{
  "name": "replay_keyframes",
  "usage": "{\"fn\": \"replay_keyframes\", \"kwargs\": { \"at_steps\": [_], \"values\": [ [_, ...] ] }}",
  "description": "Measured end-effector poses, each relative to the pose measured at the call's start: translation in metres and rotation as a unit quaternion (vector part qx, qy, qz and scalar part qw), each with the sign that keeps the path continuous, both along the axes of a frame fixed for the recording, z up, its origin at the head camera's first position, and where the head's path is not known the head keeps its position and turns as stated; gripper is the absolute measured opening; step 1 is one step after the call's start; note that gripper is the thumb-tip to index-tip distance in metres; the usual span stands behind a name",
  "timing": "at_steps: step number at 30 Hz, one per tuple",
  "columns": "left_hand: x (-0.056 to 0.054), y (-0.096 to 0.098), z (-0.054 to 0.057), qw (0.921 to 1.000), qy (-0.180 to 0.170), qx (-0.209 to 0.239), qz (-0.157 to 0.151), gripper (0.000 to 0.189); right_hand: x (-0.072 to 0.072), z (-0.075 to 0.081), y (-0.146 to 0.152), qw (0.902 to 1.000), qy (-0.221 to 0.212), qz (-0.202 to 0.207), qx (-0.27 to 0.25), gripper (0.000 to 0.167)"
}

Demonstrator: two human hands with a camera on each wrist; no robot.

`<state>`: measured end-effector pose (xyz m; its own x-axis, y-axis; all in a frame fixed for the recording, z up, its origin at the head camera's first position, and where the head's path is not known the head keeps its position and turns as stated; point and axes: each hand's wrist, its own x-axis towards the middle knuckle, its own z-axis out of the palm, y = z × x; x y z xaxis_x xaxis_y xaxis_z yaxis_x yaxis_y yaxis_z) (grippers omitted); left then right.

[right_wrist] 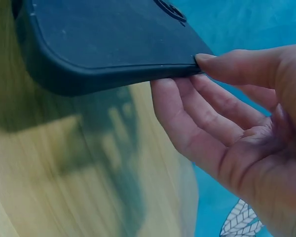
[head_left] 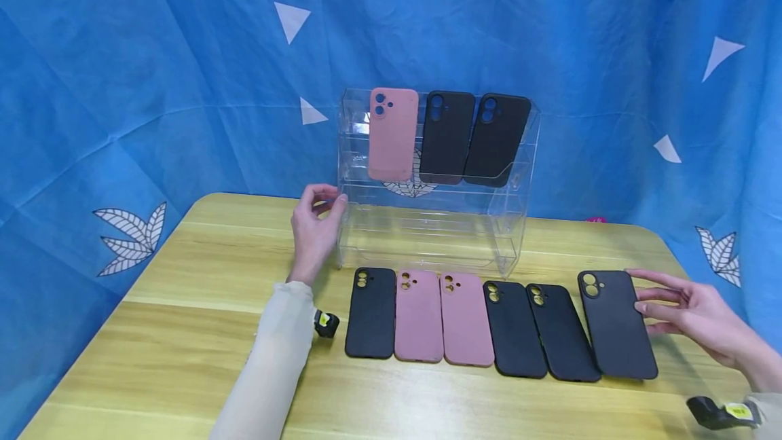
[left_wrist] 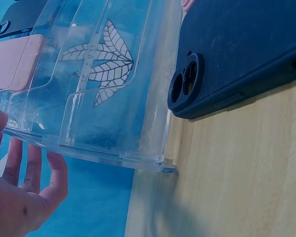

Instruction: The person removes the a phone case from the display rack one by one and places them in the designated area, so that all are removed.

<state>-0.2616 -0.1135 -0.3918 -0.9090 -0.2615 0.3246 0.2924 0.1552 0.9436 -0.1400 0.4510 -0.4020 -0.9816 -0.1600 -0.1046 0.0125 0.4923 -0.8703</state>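
My left hand (head_left: 314, 229) grips the left side of a clear acrylic display stand (head_left: 427, 223), thumb and curled fingers at its edge. In the right wrist view, my right hand (right_wrist: 251, 113) pinches a black phone case (right_wrist: 113, 39) between thumb and fingers. This case (head_left: 618, 324) is held by its right edge, raised off the table at the right end of a row. Beside it lie black cases (head_left: 565, 331) and two pink phone cases (head_left: 418, 318). On the stand's upper part lean a pink case (head_left: 393, 134) and two black cases (head_left: 448, 134).
Everything stands on a light wooden table (head_left: 183, 331). A blue cloth (head_left: 201, 39) with white triangles and leaf prints hangs behind it. The stand's lower tiers show bare clear plastic. The row of cases lies in front of the stand.
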Motion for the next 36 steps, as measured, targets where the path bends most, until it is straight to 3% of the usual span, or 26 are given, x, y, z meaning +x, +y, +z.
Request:
{"fn": "replay_keyframes", "kwargs": {
  "at_steps": [7,14,25,33,36],
  "values": [
    [0.000,0.001,0.001,1.0000,0.003,-0.001,0.000,0.023,0.000,-0.003,0.006,0.9986,-0.048,-0.001,0.023,0.064],
    [0.000,0.002,0.002,1.0000,0.003,-0.004,0.004,0.023,-0.004,-0.004,0.001,0.9949,-0.068,-0.016,0.073,0.058],
    [-0.001,0.002,0.002,1.0000,0.006,-0.004,0.002,0.022,-0.008,-0.011,-0.002,0.9944,-0.058,-0.004,0.088,0.043],
    [0.000,0.001,0.002,1.0000,0.002,0.004,-0.002,0.023,-0.008,-0.010,-0.005,0.9939,-0.075,-0.020,0.078,0.045],
    [0.001,0.001,0.002,1.0000,0.005,0.008,-0.002,0.023,-0.008,-0.008,-0.009,0.9924,-0.067,-0.024,0.101,0.040]
  ]
}}
